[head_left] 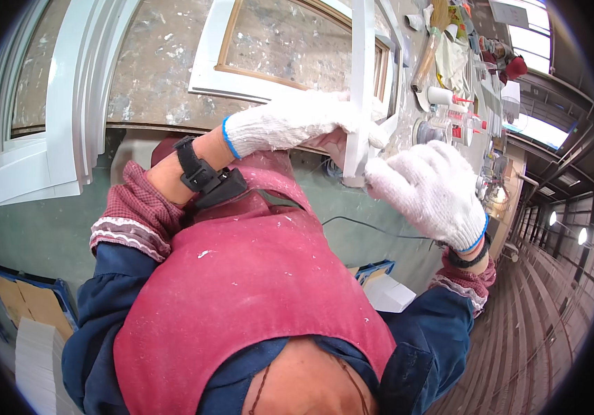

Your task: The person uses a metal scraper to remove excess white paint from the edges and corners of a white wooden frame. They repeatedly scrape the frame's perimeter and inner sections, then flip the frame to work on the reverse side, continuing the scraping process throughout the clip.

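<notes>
Both my hands wear white knitted gloves with blue cuffs. My left hand (297,121) is wrapped round a white frame (362,62) that stands tilted up, its near end jutting past the bench edge. Just right of that near end is my right hand (430,194), palm down with its fingers bent and closed. Its thumb side is at the frame's end, and whatever the fingers may hold is hidden. Behind the left hand another white frame with a brown inner edge (207,77) lies flat on the paint-spotted bench (152,62).
Several white frames (62,117) are stacked at the left of the bench. To the right are white glue bottles with red tips (441,96), a clear container (430,131) and a brush (430,52). Cardboard in a blue holder (31,297) stands on the green floor (55,238).
</notes>
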`<state>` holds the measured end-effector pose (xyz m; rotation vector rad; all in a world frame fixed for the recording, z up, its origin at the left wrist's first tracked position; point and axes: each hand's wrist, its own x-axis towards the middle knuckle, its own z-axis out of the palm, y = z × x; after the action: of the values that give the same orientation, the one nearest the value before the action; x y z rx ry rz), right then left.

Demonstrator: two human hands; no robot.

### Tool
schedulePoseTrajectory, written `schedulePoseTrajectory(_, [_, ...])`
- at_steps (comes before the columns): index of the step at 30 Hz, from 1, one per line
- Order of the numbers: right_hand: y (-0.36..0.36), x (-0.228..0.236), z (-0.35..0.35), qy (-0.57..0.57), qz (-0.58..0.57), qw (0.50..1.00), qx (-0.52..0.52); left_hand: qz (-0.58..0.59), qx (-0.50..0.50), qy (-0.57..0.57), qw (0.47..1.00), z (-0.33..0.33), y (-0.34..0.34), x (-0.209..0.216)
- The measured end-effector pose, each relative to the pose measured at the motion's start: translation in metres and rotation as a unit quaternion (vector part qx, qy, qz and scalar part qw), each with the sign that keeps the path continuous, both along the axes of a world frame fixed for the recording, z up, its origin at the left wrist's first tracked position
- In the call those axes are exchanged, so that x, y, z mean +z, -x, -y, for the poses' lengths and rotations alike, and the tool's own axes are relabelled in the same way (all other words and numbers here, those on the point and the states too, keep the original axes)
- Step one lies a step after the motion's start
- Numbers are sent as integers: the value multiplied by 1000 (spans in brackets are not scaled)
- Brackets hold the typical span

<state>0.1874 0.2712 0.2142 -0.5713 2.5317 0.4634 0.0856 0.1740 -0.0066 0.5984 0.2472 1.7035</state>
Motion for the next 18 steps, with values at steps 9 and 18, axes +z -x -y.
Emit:
schedulePoseTrajectory(9, [6, 1, -8, 125, -136, 983, 6, -244, 90, -17, 965, -3, 13, -1])
schedulePoseTrajectory(18, [-8, -6, 2, 22, 101, 995, -1, -203, 54, 109, 972, -1, 16, 13])
